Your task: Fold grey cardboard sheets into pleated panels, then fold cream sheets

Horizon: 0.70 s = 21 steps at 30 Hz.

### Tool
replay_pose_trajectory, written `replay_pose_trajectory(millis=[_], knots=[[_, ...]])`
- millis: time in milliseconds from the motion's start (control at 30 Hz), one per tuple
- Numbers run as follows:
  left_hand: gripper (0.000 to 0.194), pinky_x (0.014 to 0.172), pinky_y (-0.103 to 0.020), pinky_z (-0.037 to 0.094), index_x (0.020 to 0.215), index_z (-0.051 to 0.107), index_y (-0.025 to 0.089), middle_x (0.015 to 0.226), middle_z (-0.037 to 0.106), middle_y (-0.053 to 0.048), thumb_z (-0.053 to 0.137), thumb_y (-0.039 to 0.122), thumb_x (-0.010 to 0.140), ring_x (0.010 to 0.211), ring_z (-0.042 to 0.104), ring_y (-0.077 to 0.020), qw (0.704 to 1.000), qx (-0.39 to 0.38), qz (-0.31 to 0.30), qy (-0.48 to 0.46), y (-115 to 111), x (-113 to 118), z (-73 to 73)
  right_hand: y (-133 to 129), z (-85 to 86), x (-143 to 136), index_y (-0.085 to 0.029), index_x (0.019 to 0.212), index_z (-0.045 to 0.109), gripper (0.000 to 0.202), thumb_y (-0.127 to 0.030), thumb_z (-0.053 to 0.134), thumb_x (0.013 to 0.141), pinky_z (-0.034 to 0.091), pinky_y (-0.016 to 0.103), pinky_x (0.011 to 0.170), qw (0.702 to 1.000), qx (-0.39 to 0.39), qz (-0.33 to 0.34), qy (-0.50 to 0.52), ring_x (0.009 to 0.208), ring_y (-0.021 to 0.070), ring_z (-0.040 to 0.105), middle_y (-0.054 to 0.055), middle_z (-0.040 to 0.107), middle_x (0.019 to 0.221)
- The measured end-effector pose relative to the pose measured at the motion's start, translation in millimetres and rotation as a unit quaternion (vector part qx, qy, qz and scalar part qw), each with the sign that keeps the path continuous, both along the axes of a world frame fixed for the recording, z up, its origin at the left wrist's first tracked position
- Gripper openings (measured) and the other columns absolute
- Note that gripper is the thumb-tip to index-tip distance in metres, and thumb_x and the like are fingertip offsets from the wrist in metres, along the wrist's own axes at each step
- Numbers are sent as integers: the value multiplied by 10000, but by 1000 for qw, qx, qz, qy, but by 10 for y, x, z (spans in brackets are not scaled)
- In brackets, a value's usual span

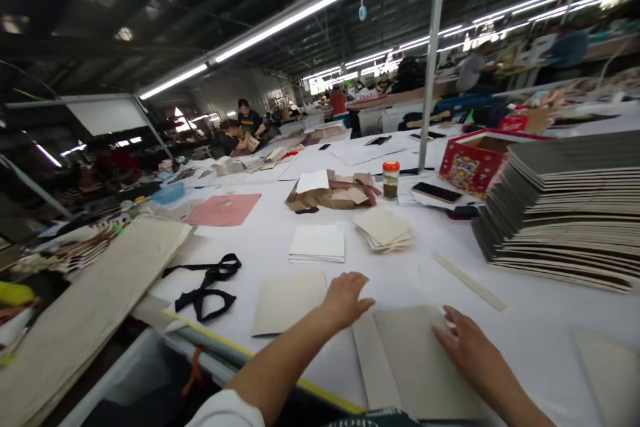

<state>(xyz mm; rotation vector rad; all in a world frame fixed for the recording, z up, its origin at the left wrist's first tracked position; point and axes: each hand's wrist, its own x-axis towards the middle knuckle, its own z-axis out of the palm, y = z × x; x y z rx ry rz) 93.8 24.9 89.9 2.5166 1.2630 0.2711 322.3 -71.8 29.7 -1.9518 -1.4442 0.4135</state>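
Observation:
My left hand (347, 300) hovers over the white table with fingers spread and nothing in it. It is between a beige board square (290, 300) and a larger beige board panel (417, 360) with a fold or strip along its left side. My right hand (470, 347) is at the panel's right edge, thumb and fingers apart; a small whitish patch between them is too blurred to name. Beyond my hands lie a white card stack (317, 244) and a stack of cream squares (384, 228). A pale narrow strip (470, 281) lies to the right.
A tall pile of grey boards (565, 213) stands at right, by a red box (475, 159). Farther back are a red-lidded jar (391, 181), a phone (436, 193) and brown pieces (330, 195). Black straps (207, 290) and a pink sheet (223, 209) lie left. People work beyond.

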Motion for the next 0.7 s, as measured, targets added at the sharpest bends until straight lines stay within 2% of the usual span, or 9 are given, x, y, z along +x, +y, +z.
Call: replay_pose_trajectory(millis=[67,100,167,233,333,433,500,600,700], knots=[[468,1015,-411,319,1212,492,162,1292,486,-92,559,329,780,1177,427,-242,999,32,-11,-1,-118,42,-279,-15,-79,-43,-70,1170,510,681,-581,287,780,396,471,887,983,116,-30,-143,1080,339,509,215,538,1180],[446,1025,-412,311,1213,489,166,1298,480,-87,540,299,791,1185,420,-235,999,36,-12,-5,-170,51,-404,-19,-92,-89,-54,1232,455,697,-569,285,794,342,486,948,967,160,-24,-196,1169,341,434,220,473,1260],[410,1030,-397,315,1212,486,163,1294,484,-81,487,230,807,1179,425,-217,999,36,4,-15,-231,46,-590,-1,-130,-206,-53,1310,365,705,-549,326,809,252,483,1020,944,200,31,-260,1266,317,315,200,381,1351],[403,1028,-372,323,1210,485,146,1281,492,-84,440,176,810,1167,433,-203,999,26,33,-18,-226,14,-670,53,-265,-317,-80,1324,359,694,-549,353,813,220,478,1037,931,203,93,-288,1279,294,300,173,384,1359],[401,1018,-338,331,1209,479,119,1262,501,-94,404,170,818,1151,441,-192,998,-11,56,7,-137,-46,-639,151,-650,-405,-99,1260,466,679,-590,313,817,234,505,1016,927,170,143,-301,1219,301,392,167,480,1284],[387,974,-364,368,1167,508,135,1201,536,-98,451,279,813,1114,467,-221,997,-50,42,42,-36,-57,-553,202,-967,-398,-93,1224,517,701,-616,321,800,228,523,1016,937,111,151,-295,1219,318,390,170,467,1296],[425,931,-407,392,1103,546,154,1166,547,-108,523,409,765,1088,479,-265,995,-65,31,65,20,-14,-512,205,-1034,-369,-111,1232,516,689,-612,343,792,225,522,1026,942,93,151,-285,1237,318,367,157,450,1314],[548,842,-402,435,1037,560,185,1098,569,-104,622,550,634,1000,530,-281,985,-137,25,107,86,113,-473,196,-997,-318,-143,1240,505,646,-589,358,797,264,512,1021,947,100,152,-263,1229,306,385,139,467,1305],[422,749,-365,452,829,587,192,883,613,-64,694,505,566,864,573,-256,967,-225,13,121,124,238,-429,187,-936,-273,-118,1244,476,622,-555,350,819,344,463,995,955,126,143,-226,1200,286,424,156,496,1271]])
